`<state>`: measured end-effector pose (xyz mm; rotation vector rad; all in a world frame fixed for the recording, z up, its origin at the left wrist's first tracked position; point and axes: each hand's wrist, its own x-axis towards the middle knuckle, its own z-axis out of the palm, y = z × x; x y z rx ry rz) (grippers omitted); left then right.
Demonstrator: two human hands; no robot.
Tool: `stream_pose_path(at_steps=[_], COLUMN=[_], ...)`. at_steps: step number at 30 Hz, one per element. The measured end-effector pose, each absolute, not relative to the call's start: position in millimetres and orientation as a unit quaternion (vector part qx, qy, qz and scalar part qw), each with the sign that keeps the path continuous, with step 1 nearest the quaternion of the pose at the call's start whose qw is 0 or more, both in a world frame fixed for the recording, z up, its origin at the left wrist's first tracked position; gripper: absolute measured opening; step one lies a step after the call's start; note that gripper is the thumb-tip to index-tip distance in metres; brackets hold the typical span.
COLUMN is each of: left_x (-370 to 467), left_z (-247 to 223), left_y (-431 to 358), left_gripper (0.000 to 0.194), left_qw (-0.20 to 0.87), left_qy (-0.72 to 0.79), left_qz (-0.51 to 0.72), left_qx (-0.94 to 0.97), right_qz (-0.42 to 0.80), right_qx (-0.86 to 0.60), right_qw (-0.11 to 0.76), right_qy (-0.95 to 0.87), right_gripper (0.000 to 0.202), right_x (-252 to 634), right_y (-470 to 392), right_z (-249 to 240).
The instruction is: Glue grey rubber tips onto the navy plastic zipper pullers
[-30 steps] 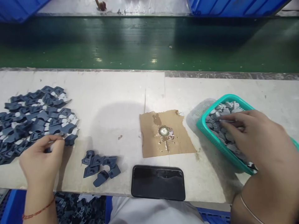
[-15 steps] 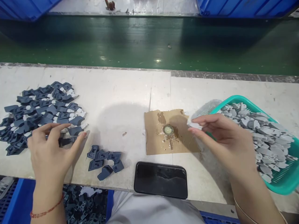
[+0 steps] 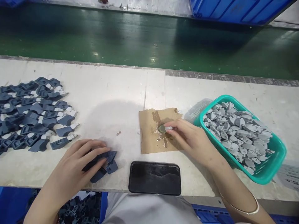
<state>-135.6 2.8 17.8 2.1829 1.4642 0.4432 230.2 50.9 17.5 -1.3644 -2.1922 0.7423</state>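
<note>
Between the thumb and fingertips of my right hand [image 3: 190, 138] is a small light grey piece [image 3: 168, 128], held at the small round dish [image 3: 161, 128] on the brown cardboard [image 3: 149, 140]. My left hand [image 3: 81, 165] reaches over the small group of dark blue pieces [image 3: 112, 167], its fingers curled onto them; whether it grips one is hidden. At the far left lies a larger spread of dark blue pieces [image 3: 30, 118], many joined with light grey parts. Light grey pieces [image 3: 243, 130] fill the green basket [image 3: 277, 149] on the right.
A black phone [image 3: 154, 178] lies at the front edge of the white table [image 3: 112, 90]. Beyond it runs a green belt [image 3: 130, 40], with a blue bin [image 3: 221, 9] behind. Below the edge, a container holds dark pieces [image 3: 79, 208].
My right hand has brought the grey piece left to the dish. My left hand has moved right, from the large spread to the small group, leaving a joined piece at the spread's edge.
</note>
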Motion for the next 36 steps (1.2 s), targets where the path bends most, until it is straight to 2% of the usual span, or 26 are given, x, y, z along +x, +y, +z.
stream_pose_path(at_steps=[4, 10, 13, 17, 23, 28, 33, 36], left_x=[-127.9, -77.8, -47.7, -24.3, -9.5, 0.1, 6.2, 8.7], left_z=[22.0, 41.6, 49.2, 48.2, 36.6, 28.0, 19.0, 17.4], left_y=[1.3, -11.7, -13.4, -13.3, -10.9, -8.9, -1.3, 3.8], left_gripper=[0.020, 0.019, 0.020, 0.012, 0.025, 0.016, 0.004, 0.010], left_qw=[0.265, 0.357, 0.471, 0.642, 0.749, 0.785, 0.737, 0.707], left_qy=[0.581, 0.698, 0.667, 0.572, 0.494, 0.443, 0.460, 0.483], left_qz=[0.211, 0.356, 0.421, 0.418, 0.400, 0.405, 0.417, 0.395], left_qx=[0.740, 0.508, 0.394, 0.292, 0.186, 0.155, 0.267, 0.333], right_qz=[0.233, 0.227, 0.225, 0.224, 0.229, 0.227, 0.236, 0.279], right_qx=[-0.477, -0.474, -0.474, -0.477, -0.479, -0.484, -0.493, -0.521], right_qw=[0.211, 0.196, 0.204, 0.200, 0.204, 0.220, 0.209, 0.248], right_qy=[-0.821, -0.828, -0.826, -0.826, -0.823, -0.816, -0.811, -0.767], right_gripper=[0.009, 0.013, 0.011, 0.010, 0.010, 0.009, 0.009, 0.009], right_x=[224.8, 222.3, 222.3, 222.6, 223.8, 224.5, 225.5, 228.2], right_y=[51.1, 52.3, 52.7, 53.4, 53.3, 53.6, 53.4, 52.2], right_z=[10.5, 6.5, 7.3, 7.4, 6.9, 6.1, 5.7, 7.3])
